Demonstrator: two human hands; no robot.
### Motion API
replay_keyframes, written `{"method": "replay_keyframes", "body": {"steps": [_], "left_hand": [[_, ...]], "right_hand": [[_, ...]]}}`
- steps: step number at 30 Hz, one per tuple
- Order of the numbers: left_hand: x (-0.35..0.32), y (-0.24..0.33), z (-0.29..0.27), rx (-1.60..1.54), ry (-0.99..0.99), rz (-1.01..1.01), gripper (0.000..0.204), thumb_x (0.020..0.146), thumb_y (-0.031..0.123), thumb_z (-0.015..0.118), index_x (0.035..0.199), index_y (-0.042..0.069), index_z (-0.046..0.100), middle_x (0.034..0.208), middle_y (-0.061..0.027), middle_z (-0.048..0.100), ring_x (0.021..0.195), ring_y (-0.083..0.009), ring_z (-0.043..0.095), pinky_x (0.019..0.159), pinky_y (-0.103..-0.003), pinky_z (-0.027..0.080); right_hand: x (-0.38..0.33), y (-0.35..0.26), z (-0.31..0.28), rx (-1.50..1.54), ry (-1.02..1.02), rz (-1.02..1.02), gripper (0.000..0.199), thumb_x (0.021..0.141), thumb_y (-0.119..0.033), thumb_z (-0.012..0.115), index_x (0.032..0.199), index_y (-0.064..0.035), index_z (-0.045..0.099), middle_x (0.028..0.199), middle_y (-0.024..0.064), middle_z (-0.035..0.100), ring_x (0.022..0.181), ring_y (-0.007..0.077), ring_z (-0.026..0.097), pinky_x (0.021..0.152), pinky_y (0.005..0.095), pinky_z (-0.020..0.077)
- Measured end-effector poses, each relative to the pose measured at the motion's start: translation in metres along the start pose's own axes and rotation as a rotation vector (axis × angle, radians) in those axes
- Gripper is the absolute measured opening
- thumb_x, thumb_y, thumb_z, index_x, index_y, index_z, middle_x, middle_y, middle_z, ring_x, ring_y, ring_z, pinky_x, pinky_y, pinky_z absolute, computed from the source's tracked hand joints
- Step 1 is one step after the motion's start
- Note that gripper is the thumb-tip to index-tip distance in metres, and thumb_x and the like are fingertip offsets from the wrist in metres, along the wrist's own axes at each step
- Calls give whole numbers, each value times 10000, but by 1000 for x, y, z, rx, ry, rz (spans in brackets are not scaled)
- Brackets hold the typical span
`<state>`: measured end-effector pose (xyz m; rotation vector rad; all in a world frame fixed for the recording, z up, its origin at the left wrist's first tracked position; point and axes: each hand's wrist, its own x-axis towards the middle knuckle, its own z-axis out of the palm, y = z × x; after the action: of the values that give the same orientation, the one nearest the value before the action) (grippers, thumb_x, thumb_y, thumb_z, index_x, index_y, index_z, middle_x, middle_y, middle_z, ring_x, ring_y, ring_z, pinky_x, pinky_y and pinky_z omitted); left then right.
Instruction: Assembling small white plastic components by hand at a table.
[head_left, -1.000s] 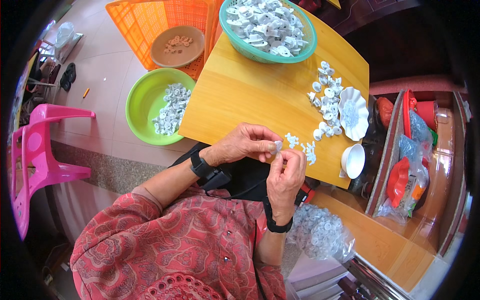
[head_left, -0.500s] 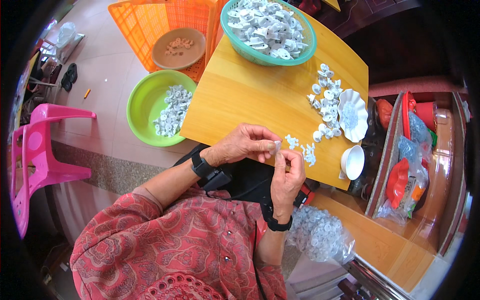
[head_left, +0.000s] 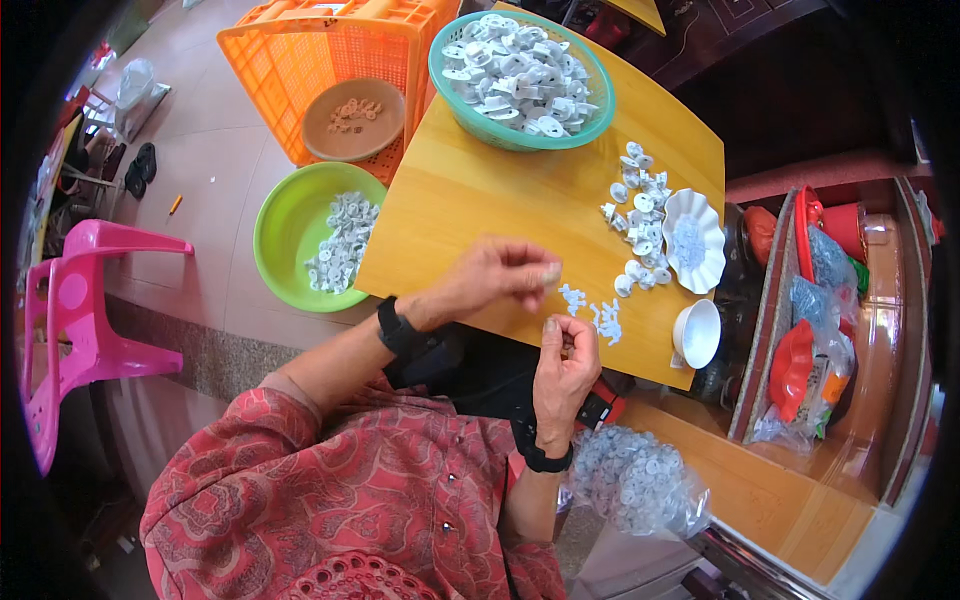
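My left hand hovers over the near edge of the yellow table, a little blurred, its thumb and fingers pinched together. Whatever sits between those fingertips is too smeared to name. Lower and to the right, my right hand is closed, with thumb and forefinger curled toward each other; what it holds, if anything, is hidden. A gap separates the two hands. Beside them on the tabletop lie small white plastic pieces. Farther right is a loose group of round white plastic parts.
A teal basket heaped with white parts stands on the table. At right are a scalloped white dish and a white bowl. A green basin, an orange crate and a pink chair stand left.
My hands were together around a small white piece and have parted. The left has lifted away from the right; the right has dropped slightly. The whole view has shifted a little.
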<state>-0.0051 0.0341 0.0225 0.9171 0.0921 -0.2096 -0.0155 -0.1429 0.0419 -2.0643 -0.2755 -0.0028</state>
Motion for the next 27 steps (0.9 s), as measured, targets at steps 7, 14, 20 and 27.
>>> {"method": "replay_keyframes", "body": {"steps": [7, 14, 20, 27], "left_hand": [[71, 92, 4, 308, 365, 463, 415, 923, 243, 697, 1205, -53, 625, 985, -91, 688, 801, -120, 666, 732, -260, 555], [87, 87, 15, 701, 548, 554, 323, 918, 173, 677, 1127, -72, 655, 858, -90, 713, 786, -97, 671, 666, -247, 555], [103, 17, 36, 972, 193, 599, 213, 873, 141, 697, 1023, -10, 704, 839, -118, 703, 688, -204, 668, 613, -310, 533], [126, -28, 65, 1322, -175, 593, 248, 777, 76, 708, 1025, 56, 717, 968, -167, 645, 927, -356, 635, 798, -418, 518]], "right_hand": [[-14, 13, -7, -30, 33, 15, 114, 920, -89, 644, 920, 14, 594, 858, 140, 619, 781, 279, 611, 730, 375, 490], [-20, 25, -22, -92, 105, 39, 106, 917, -79, 640, 928, 13, 591, 868, 143, 620, 792, 280, 615, 746, 375, 492], [-20, 32, -30, -172, 171, 30, 89, 910, -55, 638, 946, 12, 593, 898, 145, 608, 801, 288, 613, 733, 379, 498], [-24, 41, -33, -257, 204, -6, 89, 895, -19, 630, 966, 20, 594, 931, 158, 585, 831, 319, 602, 732, 397, 500]]}}
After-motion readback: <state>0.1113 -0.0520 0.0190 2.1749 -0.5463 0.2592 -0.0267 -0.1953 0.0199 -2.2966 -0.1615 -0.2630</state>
